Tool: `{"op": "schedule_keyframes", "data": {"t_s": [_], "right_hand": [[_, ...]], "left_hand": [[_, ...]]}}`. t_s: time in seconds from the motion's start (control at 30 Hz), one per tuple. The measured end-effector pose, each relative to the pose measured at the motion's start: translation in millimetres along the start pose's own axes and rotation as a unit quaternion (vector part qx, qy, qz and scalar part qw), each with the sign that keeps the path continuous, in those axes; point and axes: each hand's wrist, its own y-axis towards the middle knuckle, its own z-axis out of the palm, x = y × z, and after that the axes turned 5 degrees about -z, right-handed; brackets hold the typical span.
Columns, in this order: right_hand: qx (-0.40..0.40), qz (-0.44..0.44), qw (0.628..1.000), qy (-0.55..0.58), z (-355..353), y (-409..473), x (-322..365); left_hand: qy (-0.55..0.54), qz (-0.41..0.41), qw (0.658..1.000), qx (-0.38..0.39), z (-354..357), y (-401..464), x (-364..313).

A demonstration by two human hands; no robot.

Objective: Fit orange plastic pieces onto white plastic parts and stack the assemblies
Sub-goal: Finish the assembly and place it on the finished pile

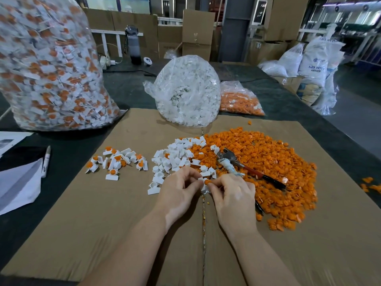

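Big bag [47,65] cut off left.

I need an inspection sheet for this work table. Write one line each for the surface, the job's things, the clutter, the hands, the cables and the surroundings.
Surface: brown cardboard sheet on a dark table.
Job's things: orange pile at right, white pile in the middle, finished pieces at left; three bags behind: finished, white, orange.
Clutter: pliers on the orange pile; marker and papers at left.
Hands: left hand and right hand together hold a white part; the right pinches an orange piece.
Cables: black cable on the far table.
Surroundings: bottle, cardboard boxes, white sacks.
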Motion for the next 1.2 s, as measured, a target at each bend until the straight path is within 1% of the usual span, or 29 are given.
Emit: {"op": "schedule_keyframes", "data": {"t_s": [0.1, 0.27, 0.4, 0.57, 0.7, 1.1, 1.2], "right_hand": [[-0.008, -0.031, 0.999, -0.03, 0.7, -1.5, -0.2], [-0.005, -0.047, 0.998, -0.049, 1.5, -1.4, -0.1], [0.002, -0.037, 0.999, -0.009, -0.7, -1.2, -0.3], [0.024, 0.001, 0.997, 0.067, -3.2, 0.8, -0.8], [0.039, -0.011, 0.997, 0.071, -3.7, 0.9, 0.3], [0.037, -0.032, 0.997, 0.06, -3.1, 1.8, -0.8], [0.033, -0.013, 0.997, 0.064, -4.7, 2.5, -1.2]], "left_hand": [[-0.004, 0.001, 1.0, -0.002, -0.1, -0.9, -1.4], [-0.001, 0.009, 1.0, -0.002, 1.0, -3.2, -2.0], [0.014, 0.01, 1.0, -0.015, 1.4, -1.2, -1.0], [-0.013, 0.001, 1.0, -0.016, -1.0, 0.9, 0.6], [-0.018, 0.005, 1.0, -0.005, -1.5, 0.6, 0.1], [-0.038, 0.0, 0.999, 0.006, -0.7, 0.3, -1.8], [-0.049, -0.012, 0.999, 0.005, -0.6, 1.4, -2.1]]}}
